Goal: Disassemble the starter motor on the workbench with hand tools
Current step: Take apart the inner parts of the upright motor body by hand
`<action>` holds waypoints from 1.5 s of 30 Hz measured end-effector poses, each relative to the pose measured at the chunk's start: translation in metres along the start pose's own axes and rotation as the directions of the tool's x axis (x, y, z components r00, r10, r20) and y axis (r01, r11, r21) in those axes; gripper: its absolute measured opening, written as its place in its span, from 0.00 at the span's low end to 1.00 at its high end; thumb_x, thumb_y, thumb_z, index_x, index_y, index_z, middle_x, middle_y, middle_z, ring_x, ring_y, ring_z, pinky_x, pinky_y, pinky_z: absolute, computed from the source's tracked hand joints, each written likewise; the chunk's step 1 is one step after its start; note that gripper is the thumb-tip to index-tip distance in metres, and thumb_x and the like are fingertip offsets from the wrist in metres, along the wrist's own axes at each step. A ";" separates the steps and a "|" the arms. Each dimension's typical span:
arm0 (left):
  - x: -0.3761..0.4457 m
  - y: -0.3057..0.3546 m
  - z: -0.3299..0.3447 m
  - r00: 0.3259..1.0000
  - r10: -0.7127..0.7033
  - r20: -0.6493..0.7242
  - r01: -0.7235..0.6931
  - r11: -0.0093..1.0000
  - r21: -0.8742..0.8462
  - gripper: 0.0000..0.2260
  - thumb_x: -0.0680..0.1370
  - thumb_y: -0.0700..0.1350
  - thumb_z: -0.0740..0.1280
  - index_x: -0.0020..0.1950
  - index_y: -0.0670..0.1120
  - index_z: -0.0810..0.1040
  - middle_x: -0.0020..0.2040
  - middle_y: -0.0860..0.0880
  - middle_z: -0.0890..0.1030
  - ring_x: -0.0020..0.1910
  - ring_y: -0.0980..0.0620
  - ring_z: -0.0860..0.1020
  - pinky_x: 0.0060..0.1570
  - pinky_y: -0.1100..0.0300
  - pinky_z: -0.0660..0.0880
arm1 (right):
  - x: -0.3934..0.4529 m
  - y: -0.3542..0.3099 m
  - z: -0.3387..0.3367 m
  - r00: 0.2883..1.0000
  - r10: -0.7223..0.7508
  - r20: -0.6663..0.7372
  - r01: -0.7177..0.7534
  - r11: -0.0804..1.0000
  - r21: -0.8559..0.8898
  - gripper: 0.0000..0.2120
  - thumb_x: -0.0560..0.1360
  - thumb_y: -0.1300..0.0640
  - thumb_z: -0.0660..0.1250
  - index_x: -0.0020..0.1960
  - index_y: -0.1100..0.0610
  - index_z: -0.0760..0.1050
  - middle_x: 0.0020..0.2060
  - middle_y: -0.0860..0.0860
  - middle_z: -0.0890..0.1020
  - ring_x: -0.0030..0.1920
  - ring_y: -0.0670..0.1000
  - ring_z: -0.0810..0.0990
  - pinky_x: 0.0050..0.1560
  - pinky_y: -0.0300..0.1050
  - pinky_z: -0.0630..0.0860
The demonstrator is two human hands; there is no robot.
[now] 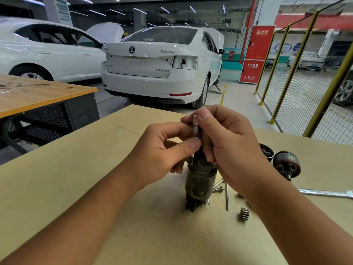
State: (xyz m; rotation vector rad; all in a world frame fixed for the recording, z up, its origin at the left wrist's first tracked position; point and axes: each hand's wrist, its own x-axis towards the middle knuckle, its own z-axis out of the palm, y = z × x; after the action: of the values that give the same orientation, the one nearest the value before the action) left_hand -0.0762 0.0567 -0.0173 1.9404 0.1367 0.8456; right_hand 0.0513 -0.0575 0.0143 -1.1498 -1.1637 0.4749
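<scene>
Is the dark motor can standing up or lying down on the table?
Standing up. The motor can stands on end on the workbench, with its shaft pointing up between the left hand and right hand.

Bright ceiling strip lights, soft shadows, warped edges

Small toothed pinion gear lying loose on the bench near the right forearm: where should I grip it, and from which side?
Pinch the small grey toothed pinion gear across its toothed rim, coming from above. It lies apart from the long steel bolt, so fingers likely fit both sides.
</scene>
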 end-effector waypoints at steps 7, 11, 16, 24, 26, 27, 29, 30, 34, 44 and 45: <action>0.000 -0.001 0.002 1.000 -0.009 -0.005 0.009 1.000 0.012 0.12 0.77 0.49 0.71 0.54 0.42 0.82 0.42 0.51 0.81 0.28 0.53 0.76 0.29 0.62 0.74 | -0.002 -0.002 0.002 1.000 -0.010 -0.001 0.010 0.999 0.052 0.11 0.79 0.50 0.69 0.48 0.59 0.78 0.41 0.62 0.84 0.23 0.44 0.70 0.31 0.44 0.72; 0.000 -0.002 0.001 1.000 -0.002 -0.016 0.002 1.000 -0.011 0.08 0.79 0.45 0.71 0.54 0.43 0.85 0.41 0.48 0.82 0.27 0.51 0.76 0.28 0.58 0.75 | -0.002 -0.003 0.002 1.000 -0.013 -0.008 0.013 1.000 0.008 0.09 0.83 0.55 0.64 0.48 0.58 0.79 0.47 0.59 0.85 0.24 0.43 0.71 0.33 0.47 0.74; 0.000 -0.001 0.003 1.000 -0.019 -0.010 0.019 1.000 0.000 0.10 0.80 0.47 0.71 0.55 0.41 0.83 0.42 0.47 0.82 0.28 0.50 0.76 0.28 0.59 0.75 | -0.003 -0.003 0.001 1.000 -0.002 0.001 0.002 0.998 0.056 0.11 0.82 0.52 0.65 0.49 0.58 0.80 0.40 0.57 0.84 0.24 0.45 0.70 0.38 0.54 0.73; -0.001 -0.003 0.004 1.000 0.000 -0.020 -0.001 1.000 -0.028 0.07 0.80 0.45 0.69 0.53 0.44 0.85 0.39 0.48 0.81 0.27 0.50 0.75 0.28 0.58 0.74 | -0.002 -0.002 0.002 0.999 -0.012 -0.030 0.012 1.000 0.006 0.12 0.84 0.55 0.64 0.47 0.59 0.81 0.43 0.62 0.83 0.24 0.44 0.70 0.35 0.52 0.71; -0.001 -0.003 0.004 1.000 -0.001 -0.018 0.001 1.000 -0.023 0.07 0.80 0.44 0.68 0.53 0.44 0.84 0.39 0.48 0.81 0.27 0.50 0.75 0.28 0.58 0.74 | -0.002 -0.002 0.002 1.000 -0.006 -0.025 0.006 0.999 0.032 0.12 0.84 0.54 0.63 0.48 0.59 0.81 0.40 0.59 0.83 0.23 0.44 0.70 0.35 0.52 0.71; 0.000 -0.003 0.004 1.000 -0.002 -0.017 0.002 1.000 -0.023 0.07 0.80 0.45 0.69 0.52 0.43 0.84 0.40 0.48 0.81 0.27 0.50 0.75 0.28 0.59 0.74 | -0.002 -0.002 0.002 1.000 -0.001 -0.022 0.003 0.999 0.049 0.12 0.83 0.52 0.65 0.48 0.59 0.81 0.40 0.59 0.83 0.23 0.44 0.70 0.34 0.50 0.71; 0.001 -0.004 0.005 1.000 0.002 -0.017 -0.002 1.000 -0.018 0.07 0.79 0.45 0.70 0.51 0.42 0.82 0.41 0.48 0.80 0.27 0.50 0.75 0.28 0.61 0.73 | -0.002 -0.003 0.002 1.000 0.002 -0.023 0.000 0.998 0.055 0.12 0.78 0.49 0.68 0.48 0.58 0.79 0.42 0.63 0.83 0.23 0.44 0.71 0.31 0.44 0.71; 0.001 -0.004 0.005 1.000 0.004 -0.018 -0.005 1.000 -0.007 0.06 0.79 0.45 0.70 0.51 0.42 0.82 0.42 0.48 0.80 0.28 0.51 0.75 0.28 0.61 0.73 | -0.002 -0.002 0.002 1.000 0.000 -0.027 0.001 0.999 0.041 0.12 0.77 0.49 0.69 0.48 0.59 0.78 0.44 0.65 0.83 0.24 0.44 0.71 0.29 0.41 0.71; 0.000 -0.005 0.004 0.999 0.034 -0.004 -0.034 0.999 -0.007 0.04 0.80 0.45 0.70 0.50 0.48 0.85 0.41 0.47 0.81 0.28 0.50 0.76 0.29 0.59 0.74 | -0.001 -0.002 0.001 0.999 -0.002 -0.041 0.003 1.000 0.023 0.10 0.83 0.56 0.64 0.48 0.61 0.79 0.46 0.62 0.84 0.24 0.43 0.70 0.29 0.41 0.70; 0.000 -0.005 0.005 0.999 0.025 -0.030 -0.025 0.999 0.022 0.10 0.77 0.50 0.72 0.53 0.45 0.83 0.43 0.50 0.81 0.28 0.53 0.76 0.29 0.62 0.74 | -0.002 0.000 0.001 0.999 -0.026 -0.041 0.025 0.999 -0.023 0.08 0.81 0.54 0.68 0.48 0.59 0.78 0.45 0.63 0.84 0.26 0.43 0.73 0.27 0.38 0.70; 0.000 -0.004 0.005 0.999 0.028 -0.024 -0.028 1.000 0.010 0.09 0.78 0.50 0.71 0.53 0.46 0.84 0.42 0.50 0.82 0.28 0.52 0.76 0.29 0.62 0.74 | -0.001 0.000 0.001 0.999 -0.024 -0.042 0.023 0.999 -0.023 0.08 0.82 0.56 0.67 0.49 0.59 0.79 0.45 0.61 0.84 0.26 0.43 0.72 0.27 0.38 0.70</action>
State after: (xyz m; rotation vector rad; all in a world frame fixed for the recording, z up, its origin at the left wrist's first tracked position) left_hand -0.0723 0.0547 -0.0223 1.9452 0.1285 0.8887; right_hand 0.0498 -0.0580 0.0134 -1.1591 -1.1476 0.4188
